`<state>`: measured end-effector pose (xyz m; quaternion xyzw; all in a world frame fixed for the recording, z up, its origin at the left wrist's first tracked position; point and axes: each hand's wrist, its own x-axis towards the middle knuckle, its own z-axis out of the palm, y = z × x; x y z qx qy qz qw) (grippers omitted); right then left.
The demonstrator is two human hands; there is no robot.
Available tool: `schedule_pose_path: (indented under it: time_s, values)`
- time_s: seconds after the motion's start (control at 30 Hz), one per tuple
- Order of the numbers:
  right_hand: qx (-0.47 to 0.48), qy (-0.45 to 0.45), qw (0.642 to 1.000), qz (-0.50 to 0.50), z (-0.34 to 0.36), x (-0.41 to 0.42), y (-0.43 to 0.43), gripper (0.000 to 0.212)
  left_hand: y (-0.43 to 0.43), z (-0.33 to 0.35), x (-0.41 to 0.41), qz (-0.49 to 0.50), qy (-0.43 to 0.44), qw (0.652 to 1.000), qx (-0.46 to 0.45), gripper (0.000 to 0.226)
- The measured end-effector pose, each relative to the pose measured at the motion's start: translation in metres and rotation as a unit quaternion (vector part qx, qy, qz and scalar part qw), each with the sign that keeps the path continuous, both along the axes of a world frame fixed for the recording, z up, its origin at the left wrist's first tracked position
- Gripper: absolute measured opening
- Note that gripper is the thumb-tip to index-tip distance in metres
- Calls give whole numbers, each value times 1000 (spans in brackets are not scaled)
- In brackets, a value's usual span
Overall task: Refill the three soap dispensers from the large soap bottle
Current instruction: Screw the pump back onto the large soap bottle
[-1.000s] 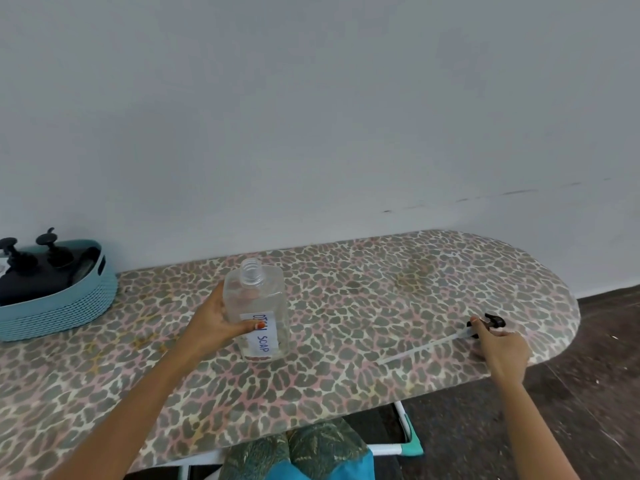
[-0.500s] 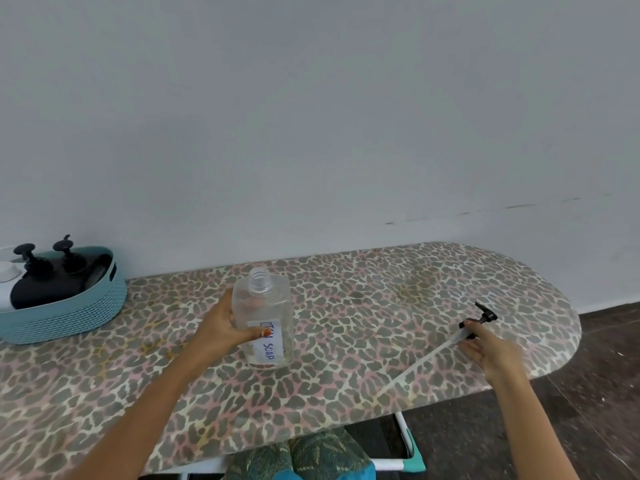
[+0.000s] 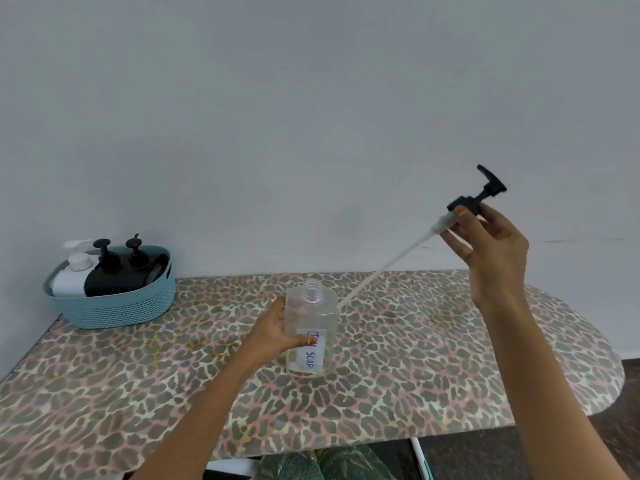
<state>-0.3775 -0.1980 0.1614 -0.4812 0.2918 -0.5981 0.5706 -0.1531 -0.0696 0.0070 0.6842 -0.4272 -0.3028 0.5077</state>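
A pink-and-grey leopard-print board cover (image 3: pixel 415 362) carries a clear plastic bottle (image 3: pixel 313 315) with a blue-lettered white label (image 3: pixel 313 356) and a teal ribbed basket (image 3: pixel 114 308) of black pump dispensers (image 3: pixel 116 277).

Two bare forearms, painted nails, a leaf-print garment
The left hand (image 3: pixel 273 336) and the right hand (image 3: pixel 491 251) each show orange polish on the thumbnail, and both forearms are bare from the wrist down to the lower edge of the frame. At bottom centre sits a dark teal garment (image 3: pixel 325 465) printed with green leaves, lying in soft folds
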Motion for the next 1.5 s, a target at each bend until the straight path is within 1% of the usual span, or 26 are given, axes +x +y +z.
schedule_pose_path:
  time_s: [0.13,0.33,0.43,0.5,0.63,0.77,0.97,1.13,1.27,1.5]
  values:
    - [-35,-13,999,19,21,24,6,27,-1,3,1,-7,10,1000,1,69]
    - [-85,30,995,33,25,56,7,32,-2,0,4,-14,16,1000,4,70]
    - [-111,80,990,44,15,69,10,35,-3,-2,6,-15,17,1000,4,69]
    - [-135,123,982,58,5,78,14,32,-4,-4,7,-15,20,1000,4,68]
    - [-189,210,953,111,-23,91,28,33,-5,-4,7,-14,22,1000,-1,67]
    - [-199,258,935,143,-52,97,37,34,-5,-6,9,-12,17,1000,-1,66]
    - [-213,266,928,149,-72,97,39,34,-6,-12,14,-8,2,1000,3,69]
    - [-250,323,899,160,-87,100,41,37,-6,-14,14,-7,0,1000,4,68]
    - [-244,322,903,145,-96,98,44,36,-5,-14,14,-6,0,1000,11,68]
    - [-237,319,907,140,-101,103,47,43,-4,-11,11,-2,11,1000,12,66]
